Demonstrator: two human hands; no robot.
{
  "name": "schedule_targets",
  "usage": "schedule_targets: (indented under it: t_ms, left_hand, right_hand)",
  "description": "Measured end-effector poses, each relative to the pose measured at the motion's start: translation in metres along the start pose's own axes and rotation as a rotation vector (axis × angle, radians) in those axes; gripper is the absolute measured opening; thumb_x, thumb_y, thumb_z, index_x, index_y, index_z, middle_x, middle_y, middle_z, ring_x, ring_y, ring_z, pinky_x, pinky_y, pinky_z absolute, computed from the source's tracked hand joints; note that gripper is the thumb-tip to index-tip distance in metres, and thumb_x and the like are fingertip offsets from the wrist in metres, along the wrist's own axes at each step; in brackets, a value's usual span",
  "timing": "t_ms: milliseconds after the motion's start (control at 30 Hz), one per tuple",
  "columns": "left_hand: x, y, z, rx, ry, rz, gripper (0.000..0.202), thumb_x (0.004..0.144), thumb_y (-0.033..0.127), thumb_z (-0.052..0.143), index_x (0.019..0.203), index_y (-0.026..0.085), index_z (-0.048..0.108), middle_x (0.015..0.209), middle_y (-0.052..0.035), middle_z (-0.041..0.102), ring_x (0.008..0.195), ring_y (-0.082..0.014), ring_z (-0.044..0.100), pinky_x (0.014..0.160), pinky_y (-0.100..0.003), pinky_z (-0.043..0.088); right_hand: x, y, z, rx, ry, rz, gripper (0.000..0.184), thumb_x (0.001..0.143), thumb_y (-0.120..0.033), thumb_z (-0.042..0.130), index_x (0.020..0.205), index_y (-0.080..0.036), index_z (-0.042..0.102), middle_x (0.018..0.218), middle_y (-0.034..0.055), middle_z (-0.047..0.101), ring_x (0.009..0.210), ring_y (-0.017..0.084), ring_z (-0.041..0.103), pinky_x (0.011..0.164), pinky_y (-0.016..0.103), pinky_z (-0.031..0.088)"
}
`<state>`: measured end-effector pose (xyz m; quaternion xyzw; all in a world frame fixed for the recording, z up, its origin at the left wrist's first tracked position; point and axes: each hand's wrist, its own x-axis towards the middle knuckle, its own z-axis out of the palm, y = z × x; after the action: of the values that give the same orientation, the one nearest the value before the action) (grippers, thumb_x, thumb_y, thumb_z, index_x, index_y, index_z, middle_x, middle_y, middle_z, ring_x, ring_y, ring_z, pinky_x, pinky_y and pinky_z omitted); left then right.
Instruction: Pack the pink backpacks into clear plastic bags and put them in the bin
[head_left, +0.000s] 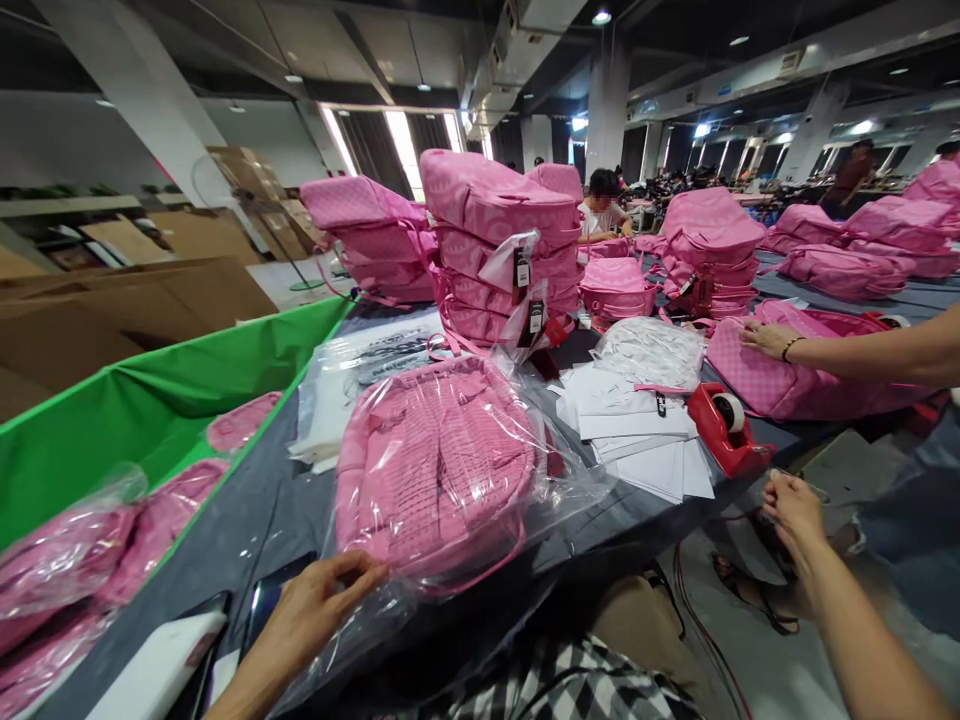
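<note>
A pink backpack (439, 465) lies in a clear plastic bag (555, 470) on the dark table (262, 510) in front of me. My left hand (315, 600) pinches the open end of the bag at the near edge, fingers closed on the plastic. My right hand (791, 505) is off to the right, past the table edge, below a red tape dispenser (724, 425). Its fingers are curled in a loose fist; I cannot make out anything in them.
Stacks of pink backpacks (499, 250) stand behind, beside white paper sheets (637, 430) and a crumpled bag. A green bin (150, 410) at left holds bagged backpacks. A co-worker's hand (769, 338) rests on a pink backpack at right. A phone (157, 660) lies near me.
</note>
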<state>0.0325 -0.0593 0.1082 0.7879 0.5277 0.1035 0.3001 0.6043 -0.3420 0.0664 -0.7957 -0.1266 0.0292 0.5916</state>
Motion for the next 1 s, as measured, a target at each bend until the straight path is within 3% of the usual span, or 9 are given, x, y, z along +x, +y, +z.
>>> schedule_targets:
  t_ms: [133, 267, 367, 433, 533, 600, 733, 867, 1000]
  left_hand:
    - [-0.009, 0.013, -0.004, -0.038, 0.009, 0.017, 0.060, 0.069, 0.077, 0.054, 0.061, 0.019, 0.066, 0.060, -0.0016, 0.063, 0.063, -0.0191, 0.053, 0.063, -0.029, 0.037]
    - [-0.016, 0.033, -0.009, -0.079, -0.004, 0.016, 0.033, 0.074, 0.046, 0.060, 0.057, 0.017, 0.061, 0.054, 0.0023, 0.052, 0.062, -0.0146, 0.047, 0.064, -0.027, 0.034]
    - [-0.009, 0.030, -0.011, -0.109, 0.002, -0.049, 0.021, 0.074, 0.033, 0.066, 0.060, 0.016, 0.065, 0.056, 0.0051, 0.052, 0.064, -0.0125, 0.049, 0.065, -0.025, 0.036]
    - [-0.007, 0.026, -0.011, -0.129, 0.008, -0.065, 0.019, 0.074, 0.030, 0.070, 0.062, 0.016, 0.066, 0.055, 0.0062, 0.050, 0.064, -0.0121, 0.049, 0.066, -0.024, 0.035]
    - [-0.008, 0.024, -0.011, -0.153, 0.016, -0.057, 0.020, 0.076, 0.028, 0.073, 0.061, 0.016, 0.066, 0.054, 0.0071, 0.048, 0.064, -0.0119, 0.049, 0.068, -0.025, 0.035]
    - [-0.009, 0.025, -0.011, -0.160, 0.019, -0.045, 0.021, 0.077, 0.027, 0.073, 0.061, 0.016, 0.066, 0.054, 0.0072, 0.048, 0.065, -0.0121, 0.050, 0.070, -0.025, 0.036]
    - [-0.007, 0.025, -0.013, -0.155, 0.019, -0.020, 0.019, 0.080, 0.027, 0.073, 0.064, 0.016, 0.068, 0.055, 0.0067, 0.051, 0.066, -0.0125, 0.051, 0.073, -0.026, 0.036]
    - [-0.005, 0.023, -0.015, -0.138, 0.011, -0.006, 0.020, 0.079, 0.029, 0.076, 0.065, 0.017, 0.068, 0.056, 0.0068, 0.053, 0.067, -0.0126, 0.052, 0.075, -0.027, 0.036]
    - [-0.004, 0.023, -0.014, -0.102, 0.010, -0.003, 0.021, 0.080, 0.028, 0.075, 0.065, 0.017, 0.068, 0.056, 0.0071, 0.052, 0.066, -0.0127, 0.051, 0.074, -0.027, 0.036]
  right_hand:
    - [-0.063, -0.031, 0.055, 0.252, -0.264, 0.067, 0.068, 0.075, -0.080, 0.058, 0.066, -0.024, 0.021, 0.055, -0.0106, 0.020, 0.045, 0.006, 0.017, 0.037, 0.017, 0.022]
    - [-0.140, -0.098, 0.110, 0.397, -0.899, -0.029, 0.056, 0.080, -0.073, 0.064, 0.065, -0.026, 0.037, 0.056, -0.0073, 0.027, 0.045, 0.009, 0.019, 0.036, 0.023, 0.023]
    - [-0.187, -0.154, 0.159, 0.155, -1.397, -0.558, 0.047, 0.089, -0.066, 0.060, 0.069, -0.025, 0.051, 0.059, -0.0016, 0.043, 0.052, 0.013, 0.037, 0.048, 0.027, 0.034]
    - [-0.217, -0.186, 0.199, -0.061, -1.552, -1.029, 0.044, 0.095, -0.059, 0.052, 0.070, -0.023, 0.053, 0.063, 0.0001, 0.052, 0.057, 0.014, 0.045, 0.055, 0.028, 0.035]
    - [-0.259, -0.216, 0.256, -0.400, -1.509, -1.559, 0.025, 0.098, -0.036, 0.048, 0.080, -0.023, 0.059, 0.073, 0.0026, 0.066, 0.065, 0.015, 0.057, 0.060, 0.028, 0.031]
    - [-0.275, -0.227, 0.284, -0.637, -1.423, -1.684, 0.011, 0.094, -0.027, 0.055, 0.087, -0.023, 0.063, 0.081, 0.0053, 0.072, 0.072, 0.018, 0.064, 0.060, 0.028, 0.030]
    - [-0.269, -0.237, 0.307, -0.806, -1.296, -1.628, 0.015, 0.088, -0.035, 0.069, 0.095, -0.023, 0.062, 0.078, 0.0057, 0.073, 0.068, 0.021, 0.066, 0.055, 0.028, 0.025]
    - [-0.250, -0.235, 0.296, -0.764, -1.157, -1.486, 0.021, 0.089, -0.041, 0.068, 0.091, -0.024, 0.057, 0.081, 0.0025, 0.073, 0.068, 0.019, 0.066, 0.056, 0.026, 0.029]
    - [-0.272, -0.213, 0.285, -0.687, -1.151, -1.520, 0.015, 0.091, -0.038, 0.064, 0.093, -0.024, 0.059, 0.089, 0.0041, 0.074, 0.078, 0.020, 0.069, 0.060, 0.027, 0.032]
